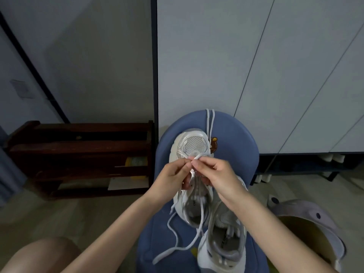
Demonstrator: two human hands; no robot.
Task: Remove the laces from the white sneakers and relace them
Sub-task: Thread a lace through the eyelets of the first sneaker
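Head view: two white sneakers (206, 203) on a blue stool (236, 138).
Left hand (173, 178) and right hand (218, 174) pinch the lace (177, 239) near the far sneaker's toe, toward the stool's far edge; best threaded evenly, untwisted.

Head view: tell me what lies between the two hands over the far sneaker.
In the head view, the left hand and right hand meet fingertip to fingertip; only the white lace they pinch lies between them, above the far sneaker.
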